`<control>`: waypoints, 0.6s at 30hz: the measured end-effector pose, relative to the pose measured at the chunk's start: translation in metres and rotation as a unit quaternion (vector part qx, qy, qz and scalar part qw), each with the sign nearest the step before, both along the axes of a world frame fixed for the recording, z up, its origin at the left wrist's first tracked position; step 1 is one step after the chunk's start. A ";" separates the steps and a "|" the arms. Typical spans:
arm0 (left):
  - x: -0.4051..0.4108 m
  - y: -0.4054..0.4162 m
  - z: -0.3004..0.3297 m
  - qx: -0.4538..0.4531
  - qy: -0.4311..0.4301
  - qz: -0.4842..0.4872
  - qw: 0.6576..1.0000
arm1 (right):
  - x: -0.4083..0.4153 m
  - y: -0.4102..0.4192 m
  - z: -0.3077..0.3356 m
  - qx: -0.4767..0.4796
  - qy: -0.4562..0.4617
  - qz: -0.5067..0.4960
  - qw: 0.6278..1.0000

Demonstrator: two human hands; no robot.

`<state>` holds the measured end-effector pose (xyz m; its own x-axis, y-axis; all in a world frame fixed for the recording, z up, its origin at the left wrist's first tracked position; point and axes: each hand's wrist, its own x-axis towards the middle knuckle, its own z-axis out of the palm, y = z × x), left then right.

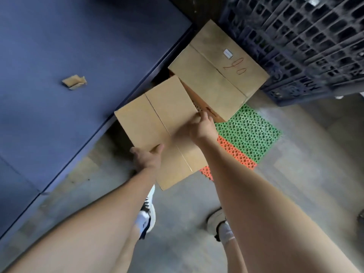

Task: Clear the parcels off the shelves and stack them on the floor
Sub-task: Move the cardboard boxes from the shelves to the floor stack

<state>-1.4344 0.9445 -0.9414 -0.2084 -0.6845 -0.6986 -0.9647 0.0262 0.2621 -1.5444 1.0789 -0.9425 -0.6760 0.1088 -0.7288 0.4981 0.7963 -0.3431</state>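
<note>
I hold a plain brown cardboard parcel (157, 119) out in front of me above the floor. My left hand (146, 157) grips its near left edge, thumb on top. On the parcel's right edge my right hand (202, 128) grips it with curled fingers. Beyond it a second cardboard parcel (216, 69), marked with red handwriting and a small white label, lies on top of another box (199, 101) whose side shows beneath it. That stack stands on the floor at the far edge of a plastic mat.
A blue metal shelf surface (69, 75) fills the left, with a scrap of brown tape (74, 82) on it. A dark blue plastic pallet (307, 42) stands at upper right. A green and orange grid mat (246, 138) lies on the concrete floor (295, 174). My shoes (146, 215) are below.
</note>
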 end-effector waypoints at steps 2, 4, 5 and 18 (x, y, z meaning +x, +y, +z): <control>-0.015 0.009 -0.025 0.012 0.019 0.046 0.999 | -0.016 0.001 -0.018 0.005 0.028 0.045 0.999; -0.032 0.015 -0.049 0.055 0.043 0.084 0.994 | -0.023 0.002 -0.030 -0.008 0.043 0.100 0.994; -0.039 0.016 -0.062 0.081 0.044 0.098 0.991 | -0.023 0.002 -0.035 -0.015 0.034 0.115 0.993; -0.044 0.002 -0.085 0.114 -0.037 0.044 0.992 | 0.025 0.033 -0.051 0.011 0.015 0.066 0.998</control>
